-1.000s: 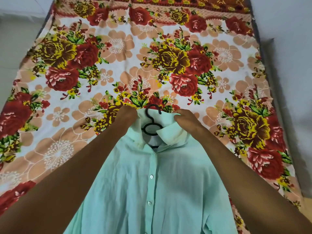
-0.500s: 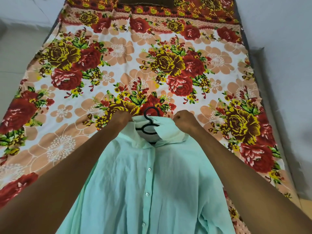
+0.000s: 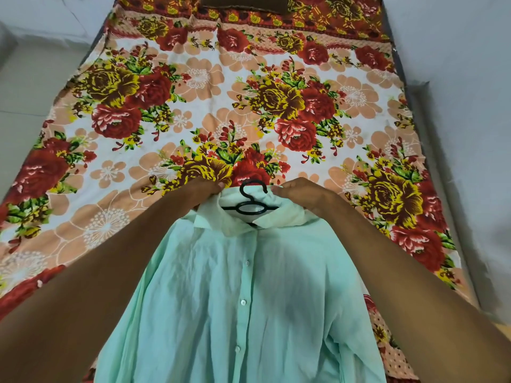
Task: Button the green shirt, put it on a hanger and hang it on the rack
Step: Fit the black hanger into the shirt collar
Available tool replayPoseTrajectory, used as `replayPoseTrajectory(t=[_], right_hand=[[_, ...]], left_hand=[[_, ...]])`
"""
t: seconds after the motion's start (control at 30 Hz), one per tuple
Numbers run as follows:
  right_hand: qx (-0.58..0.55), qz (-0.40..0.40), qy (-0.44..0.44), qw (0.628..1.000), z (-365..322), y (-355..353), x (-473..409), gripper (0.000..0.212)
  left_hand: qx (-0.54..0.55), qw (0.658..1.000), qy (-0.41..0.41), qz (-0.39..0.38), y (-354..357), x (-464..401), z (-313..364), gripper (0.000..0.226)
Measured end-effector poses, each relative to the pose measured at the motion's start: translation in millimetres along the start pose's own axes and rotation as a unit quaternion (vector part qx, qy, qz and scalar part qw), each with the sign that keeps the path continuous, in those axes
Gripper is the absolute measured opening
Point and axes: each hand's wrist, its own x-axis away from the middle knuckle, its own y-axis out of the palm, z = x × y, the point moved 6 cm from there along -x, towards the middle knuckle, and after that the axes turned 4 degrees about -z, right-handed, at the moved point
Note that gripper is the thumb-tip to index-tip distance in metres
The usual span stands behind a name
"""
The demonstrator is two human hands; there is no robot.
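The green shirt [image 3: 243,294] lies buttoned on the flowered bedsheet [image 3: 193,78]; left hand [image 3: 204,190] and right hand [image 3: 301,194] both pinch its collar beside the black hanger [image 3: 250,207]; the cloth looks light and limp, so lifting by the hook seems safest.

1. Shirt [image 3: 249,299]: pale mint green all over, plain, no print; the collar [image 3: 237,222] a lighter, slightly yellowish green; the buttons [image 3: 243,302] white, in one line down the front.
2. Hanger [image 3: 250,201]: black, both hook and loop.
3. Sheet [image 3: 193,87]: white ground; big peach flowers with fine white centres; clusters of deep red roses and mustard-yellow roses shaded brown; bright green leaves; small yellow blossoms and red buds between them.
4. Sheet border [image 3: 276,20]: red-orange band along the far edge, with yellow and dark red motifs; below it a narrow peach strip, finely dotted.
5. Floor [image 3: 456,64]: pale grey, plain.
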Motion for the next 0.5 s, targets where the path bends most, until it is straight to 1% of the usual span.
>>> replayPoseTrajectory(t=[0.07,0.13,0.2,0.27,0.3,0.33,0.37,0.43,0.47,0.5], right_hand=[[-0.021,0.013,-0.002,1.0,1.7,-0.4,0.6,0.029],[-0.005,0.039,-0.019,0.999,0.7,-2.0,4.8,0.016],[0.029,0.054,-0.041,0.997,-2.2,-2.2,9.3,0.019],[0.047,0.057,-0.052,0.996,-3.3,-2.3,13.0,0.032],[0.059,0.066,-0.043,0.995,-2.4,-3.8,16.6,0.04],[0.083,0.091,-0.028,0.992,0.0,-6.8,20.3,0.046],[0.122,0.131,-0.01,0.984,1.3,-11.4,26.5,0.049],[0.183,0.201,0.022,0.962,6.9,-18.2,33.8,0.045],[0.186,0.216,0.035,0.958,10.9,-18.2,36.7,0.038],[0.166,0.221,0.044,0.96,13.7,-16.5,39.4,0.029]], left_hand=[[-0.029,0.999,0.018,0.006,0.0,0.7,-5.0,0.022],[-0.043,0.998,0.04,0.022,0.2,-1.0,-11.1,0.039],[-0.054,0.997,0.054,0.032,1.3,3.3,-14.9,0.047],[-0.078,0.994,0.073,0.039,3.3,9.3,-14.5,0.052],[-0.087,0.991,0.087,0.048,4.4,11.3,-12.5,0.055],[-0.088,0.99,0.097,0.054,5.5,13.8,-11.2,0.059],[-0.084,0.989,0.109,0.058,6.9,15.0,-10.6,0.063],[-0.07,0.988,0.121,0.059,9.8,16.5,-11.6,0.063],[-0.063,0.988,0.126,0.06,11.4,17.7,-12.0,0.058],[-0.056,0.988,0.132,0.06,12.9,19.0,-12.4,0.053]])
